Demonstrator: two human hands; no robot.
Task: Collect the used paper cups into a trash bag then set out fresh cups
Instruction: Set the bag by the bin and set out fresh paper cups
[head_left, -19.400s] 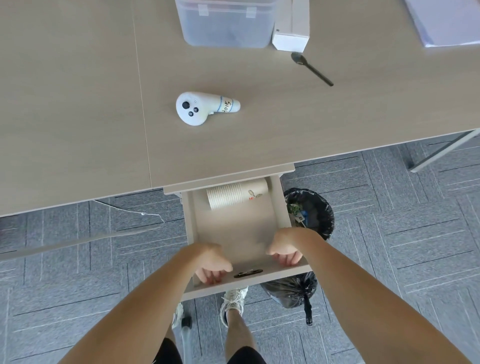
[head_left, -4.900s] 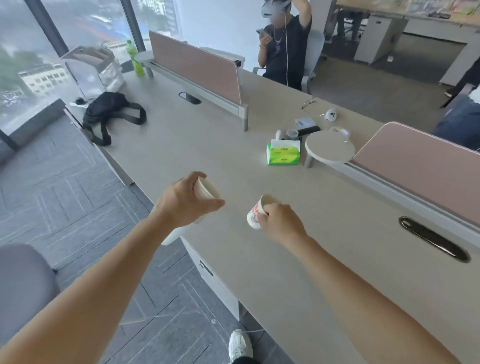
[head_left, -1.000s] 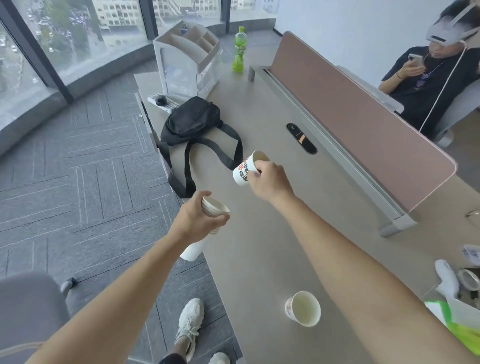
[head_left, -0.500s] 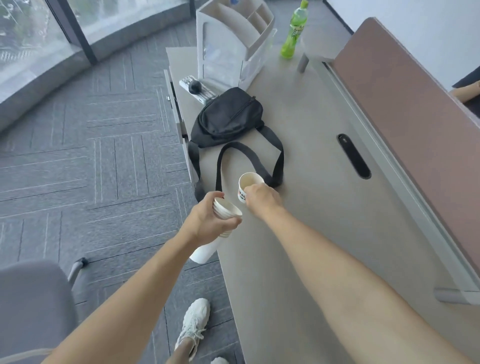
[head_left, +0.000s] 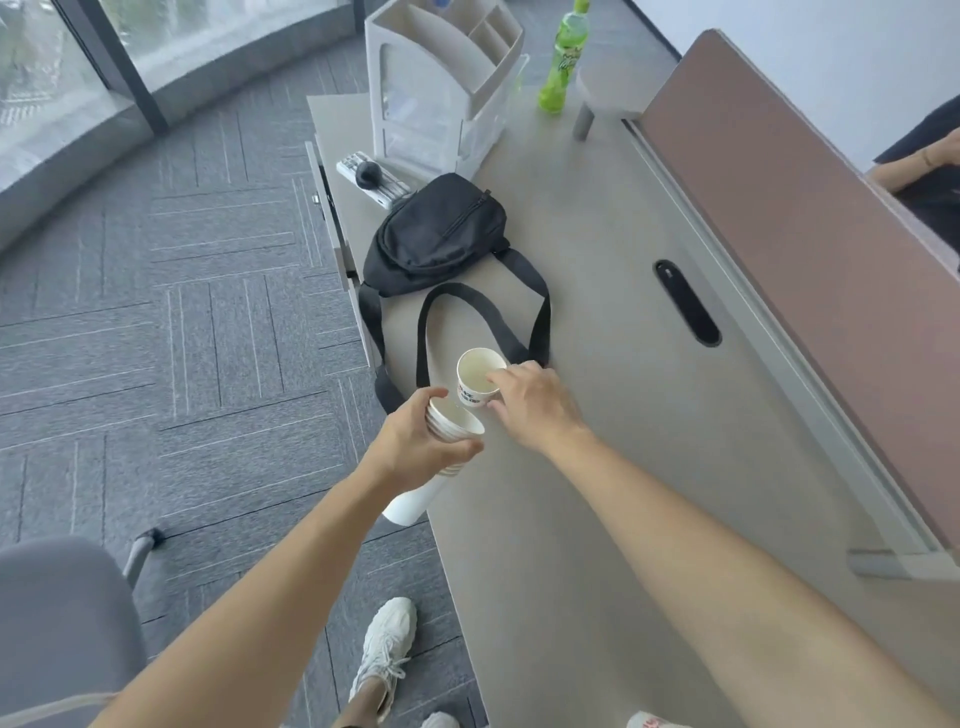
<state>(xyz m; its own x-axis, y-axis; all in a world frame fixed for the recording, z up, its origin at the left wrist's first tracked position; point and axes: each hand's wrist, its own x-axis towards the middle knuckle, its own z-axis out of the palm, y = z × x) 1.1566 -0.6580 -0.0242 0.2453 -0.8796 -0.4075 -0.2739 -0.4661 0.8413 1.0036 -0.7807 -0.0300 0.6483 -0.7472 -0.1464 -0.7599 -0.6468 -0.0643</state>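
There is one black bag (head_left: 436, 236). Near it are one loose paper cup (head_left: 480, 382) and one stack of cups (head_left: 452, 426), its number unclear. Beyond it stand one white organizer (head_left: 441, 88) and one green bottle (head_left: 561, 62).

Two bare arms reach forward, hands almost meeting
The left hand (head_left: 415, 441) wraps thumb and fingers round the upper part of a tilted stack (head_left: 413, 506); the right hand (head_left: 530, 405), just right of it and slightly farther, back upward, pinches a cup (head_left: 475, 382) at its right rim; both forearms run in from the near edge and converge, the right one crossing from the near right
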